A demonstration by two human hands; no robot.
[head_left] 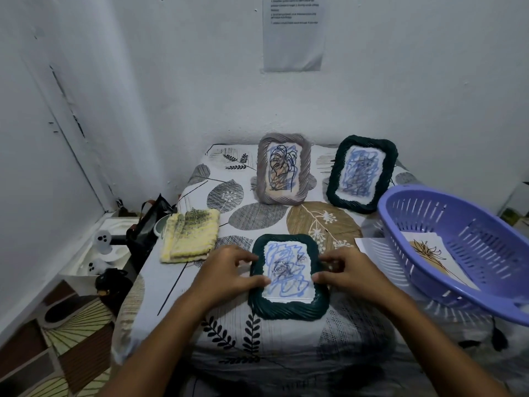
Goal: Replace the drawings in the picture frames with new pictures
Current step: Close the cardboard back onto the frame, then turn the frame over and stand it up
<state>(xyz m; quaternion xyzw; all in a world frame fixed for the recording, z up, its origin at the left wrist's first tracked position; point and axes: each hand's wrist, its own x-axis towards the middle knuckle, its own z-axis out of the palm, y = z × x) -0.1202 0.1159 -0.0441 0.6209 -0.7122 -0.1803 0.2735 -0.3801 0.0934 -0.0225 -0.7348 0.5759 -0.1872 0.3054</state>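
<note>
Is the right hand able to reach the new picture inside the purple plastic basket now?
Probably yes. The right hand lies just beside the purple plastic basket, whose open top faces it, and nothing covers the leaf picture inside. But that hand now holds the dark green woven frame and must release it first.

One view only: a wide-angle camera worn on the person's head. It looks forward and down across the table [286, 345] toward the wall [400, 81] behind it. Both forearms enter from the bottom edge, and the hands appear close, at lower centre. Straight lines bow near the picture edges. There is no second view to overlap.
</note>
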